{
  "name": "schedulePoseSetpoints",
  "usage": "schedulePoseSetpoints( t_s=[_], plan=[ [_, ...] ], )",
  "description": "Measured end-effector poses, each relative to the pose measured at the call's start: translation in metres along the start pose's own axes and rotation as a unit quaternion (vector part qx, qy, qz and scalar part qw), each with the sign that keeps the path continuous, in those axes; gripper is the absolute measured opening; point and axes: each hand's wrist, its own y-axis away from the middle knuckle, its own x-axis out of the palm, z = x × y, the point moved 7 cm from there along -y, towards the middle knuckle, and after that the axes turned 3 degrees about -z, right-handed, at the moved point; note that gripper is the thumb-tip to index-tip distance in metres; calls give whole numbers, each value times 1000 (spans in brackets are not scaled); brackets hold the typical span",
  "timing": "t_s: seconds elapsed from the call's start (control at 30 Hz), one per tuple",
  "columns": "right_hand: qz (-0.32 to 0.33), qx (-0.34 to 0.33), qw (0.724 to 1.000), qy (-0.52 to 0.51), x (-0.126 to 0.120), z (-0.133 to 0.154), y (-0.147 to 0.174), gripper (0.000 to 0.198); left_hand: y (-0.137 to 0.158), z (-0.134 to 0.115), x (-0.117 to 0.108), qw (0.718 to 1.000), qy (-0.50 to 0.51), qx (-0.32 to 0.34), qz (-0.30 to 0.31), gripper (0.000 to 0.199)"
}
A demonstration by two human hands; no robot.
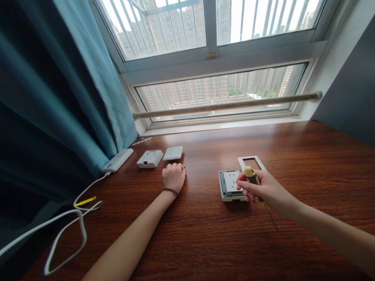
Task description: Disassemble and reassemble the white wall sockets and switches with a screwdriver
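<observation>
Gripping screwdriver (252, 178) in R hand (266, 186), aimed away from socket (231, 182) on table (199, 242); prob. between turns. Resting L hand (174, 178) nr plate (173, 153), curled; can't tell if holding anything. Next: 1st, swing screwdriver to socket.

daylight pours through the window (234, 59), its upper panes burnt to white, the towers outside washed out. the table (199, 238) carries a pale glare along its far side and darkens nearer. the curtain (99, 97) sinks almost to black at lower left. soft shadow pools below the socket (230, 182). wide-angle stretching shows toward the corners.
</observation>
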Motion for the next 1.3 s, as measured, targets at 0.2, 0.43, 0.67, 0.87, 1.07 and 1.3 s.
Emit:
schedulePoseSetpoints(
  t_s=[0.2, 0.43, 0.67, 0.87, 1.07, 1.3],
  plan=[
    [-7, -10, 998, -61, -2, 4, -1, 25, -2, 10, 0, 997, -22, -65, -28, 36],
    [-3, -12, 998, -62, 0, 2, -2, 25, -6, 21, 22, 995, 21, -96, 9, 37],
    [-6, -4, 999, -40, 1, 0, 0, 24, -10, 21, 27, 993, 74, -89, 14, 24],
    [-4, -5, 999, -34, 0, -1, 0, 21, -12, 19, 26, 990, 111, -88, 14, 14],
    [-8, -7, 998, -66, 1, 0, -1, 24, -14, 16, 25, 988, 124, -87, 12, 11],
    [-71, -9, 994, -87, -12, 4, -4, 35, -12, 16, 24, 988, 134, -77, 12, 13]
  ],
)
